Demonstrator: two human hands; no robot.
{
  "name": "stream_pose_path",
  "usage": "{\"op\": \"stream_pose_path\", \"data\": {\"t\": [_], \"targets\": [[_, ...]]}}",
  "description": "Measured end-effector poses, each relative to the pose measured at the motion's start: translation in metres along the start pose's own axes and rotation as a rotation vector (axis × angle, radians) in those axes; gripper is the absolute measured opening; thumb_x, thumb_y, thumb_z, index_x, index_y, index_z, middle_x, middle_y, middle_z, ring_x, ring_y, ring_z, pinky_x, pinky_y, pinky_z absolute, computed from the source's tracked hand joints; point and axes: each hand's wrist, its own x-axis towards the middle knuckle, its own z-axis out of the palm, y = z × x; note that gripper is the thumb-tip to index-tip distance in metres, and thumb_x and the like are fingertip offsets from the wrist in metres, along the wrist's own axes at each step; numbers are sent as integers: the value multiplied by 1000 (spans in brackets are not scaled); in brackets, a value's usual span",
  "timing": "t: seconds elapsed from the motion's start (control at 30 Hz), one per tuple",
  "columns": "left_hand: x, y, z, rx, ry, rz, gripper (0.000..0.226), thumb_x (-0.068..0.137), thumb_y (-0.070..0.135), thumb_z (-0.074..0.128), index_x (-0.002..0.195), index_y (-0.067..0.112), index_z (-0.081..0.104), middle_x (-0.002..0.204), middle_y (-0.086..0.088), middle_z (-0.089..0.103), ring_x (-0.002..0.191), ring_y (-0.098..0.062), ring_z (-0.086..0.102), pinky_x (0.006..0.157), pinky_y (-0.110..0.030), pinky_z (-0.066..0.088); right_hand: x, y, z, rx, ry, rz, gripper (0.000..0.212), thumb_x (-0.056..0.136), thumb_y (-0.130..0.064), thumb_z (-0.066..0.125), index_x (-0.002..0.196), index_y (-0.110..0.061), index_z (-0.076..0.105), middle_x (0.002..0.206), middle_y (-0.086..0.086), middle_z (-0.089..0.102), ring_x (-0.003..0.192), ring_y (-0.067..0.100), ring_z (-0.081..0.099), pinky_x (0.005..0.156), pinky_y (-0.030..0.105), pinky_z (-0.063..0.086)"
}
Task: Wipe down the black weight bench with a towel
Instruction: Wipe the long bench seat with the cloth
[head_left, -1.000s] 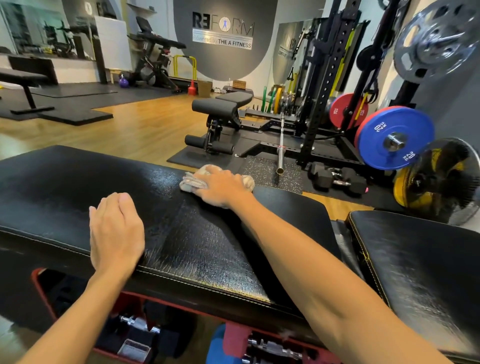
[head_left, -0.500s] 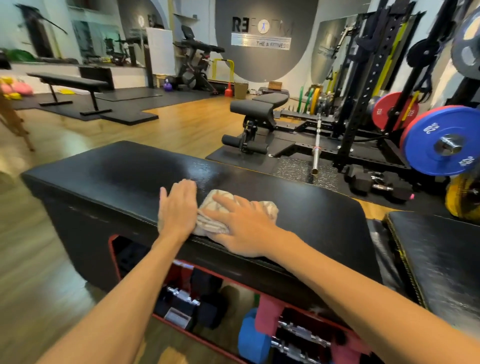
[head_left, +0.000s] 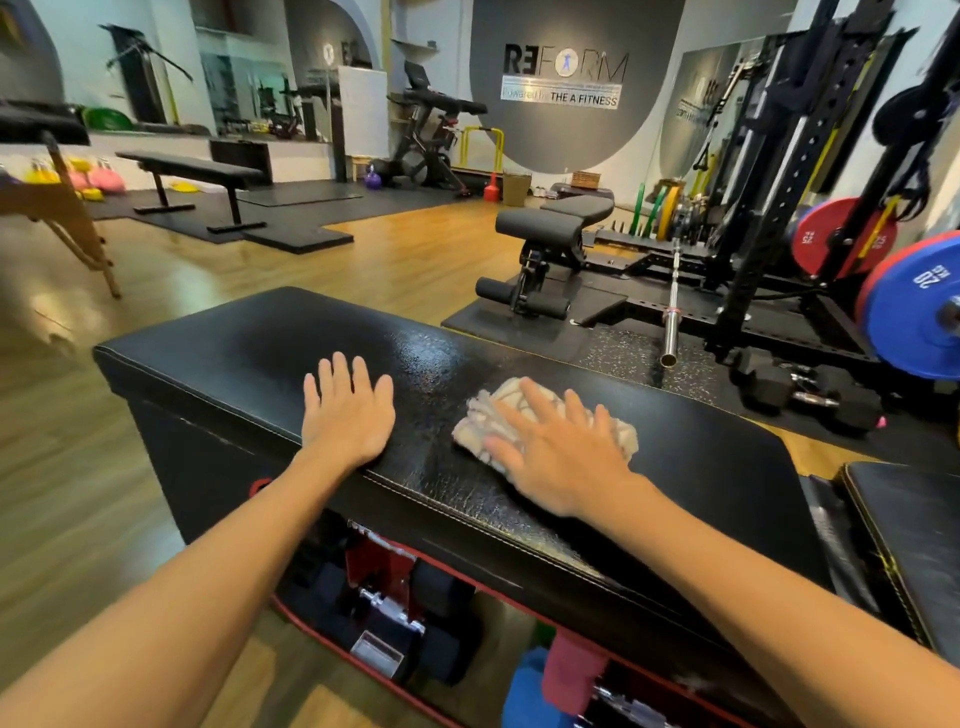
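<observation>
so the bench (head_left: 223, 358) is the big black padded thing filling the middle of my view, and I'll place everything off that. its top looks shiny and a bit wet in patches, pale stitching running along the near edge. under the bench there's a red-trimmed rack (head_left: 384, 571) with dumbbells tucked in, too dark to count them

past the far side of the bench, off to the right, stands the black power rack (head_left: 779, 156), with a blue plate (head_left: 914, 306) marked 20 and a red plate (head_left: 844, 236) hung on it. a barbell (head_left: 673, 301) lies on the mat pointing back toward the bench, and a pair of hex dumbbells (head_left: 810, 397) sits on the floor just beyond the bench's far right end. a smaller adjustable bench (head_left: 556, 228) is straight behind, and a flat bench (head_left: 192, 169) is way off behind the left end. second black pad (head_left: 909, 540) butts up just beside the bench's right end

my left hand (head_left: 345, 415) is flat on the bench top near the front edge, fingers straight and spread a little, holding nothing. right hand (head_left: 558, 457) is also flat with fingers splayed wide, pressing down on the towel (head_left: 488, 423)

towel is a crumpled beige wad on the bench top, right of centre, mostly under my right palm and fingers, apart from the left hand with bare vinyl between them
</observation>
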Motion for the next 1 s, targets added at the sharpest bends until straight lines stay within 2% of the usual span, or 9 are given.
{"op": "stream_pose_path", "data": {"t": [0.07, 0.17, 0.27, 0.37, 0.43, 0.53, 0.67, 0.8, 1.0], "targets": [[0, -1, 2, 36, 67, 16, 68, 96, 36, -2, 149, 4, 26, 160, -19, 13, 148, -37, 4, 120, -52, 4, 33, 17, 5, -8, 7, 89, 56, 97, -68, 15, 151, -56, 3, 166, -3, 7, 145, 45, 17, 112, 64, 17], [-3, -2, 4, 73, 174, 48, 51, 99, 22, 9, 130, 5, 46, 148, -22, 35, 140, -42, 21, 117, -54, 15, 81, 32, 8, 4, 13, 205, 62, 95, -71, 11, 153, -49, 12, 165, 3, 13, 140, 48, 26, 109, 62, 22], [1, -4, 9, 61, 232, 84, 55, 93, 22, 4, 118, 4, 50, 132, -20, 48, 127, -42, 35, 109, -54, 27, 122, 32, 7, 1, 24, 274, 73, 93, -74, 9, 155, -37, 21, 159, 11, 25, 134, 50, 34, 106, 61, 25], [4, -5, 14, 23, 202, 58, 69, 90, 28, -6, 127, 3, 46, 140, -18, 42, 134, -39, 29, 113, -53, 23, 155, 16, 5, 8, 37, 324, 80, 94, -73, 13, 151, -22, 36, 150, 15, 38, 130, 48, 40, 105, 57, 29], [5, -6, 17, -34, 217, 51, 66, 91, 31, -4, 124, 2, 47, 139, -16, 44, 135, -37, 28, 114, -52, 22, 168, 3, 6, 15, 25, 282, 74, 95, -70, 13, 150, -26, 37, 150, 14, 39, 131, 47, 39, 104, 55, 27], [7, -7, 19, -92, 243, 34, 79, 84, 38, -11, 122, 1, 48, 135, -18, 45, 131, -37, 31, 112, -52, 24, 171, -11, 9, 40, 15, 179, 65, 97, -67, 12, 149, -36, 37, 155, 12, 32, 134, 47, 35, 106, 58, 23], [3, -4, 12, -202, 250, 2, 75, 88, 41, -5, 120, -2, 47, 131, -20, 47, 126, -37, 35, 111, -51, 25, 147, -32, 11, 76, 19, 58, 58, 98, -65, 14, 147, -44, 35, 158, 10, 27, 136, 48, 31, 109, 61, 22], [-10, 0, 3, -234, 273, 44, 39, 100, 13, 18, 121, 0, 48, 148, -17, 37, 137, -35, 28, 118, -48, 14, 95, -65, 4, 50, 88, -70, 53, 99, -64, 18, 142, -44, 43, 151, 9, 35, 129, 44, 40, 103, 55, 27], [-19, 1, -5, -359, 248, 29, 38, 102, 12, 17, 121, 4, 49, 152, -13, 35, 146, -31, 19, 121, -43, 2, 12, -82, 5, 60, 189, -222, 53, 97, -61, 19, 127, -36, 55, 142, 7, 43, 118, 41, 46, 93, 51, 33]]}}
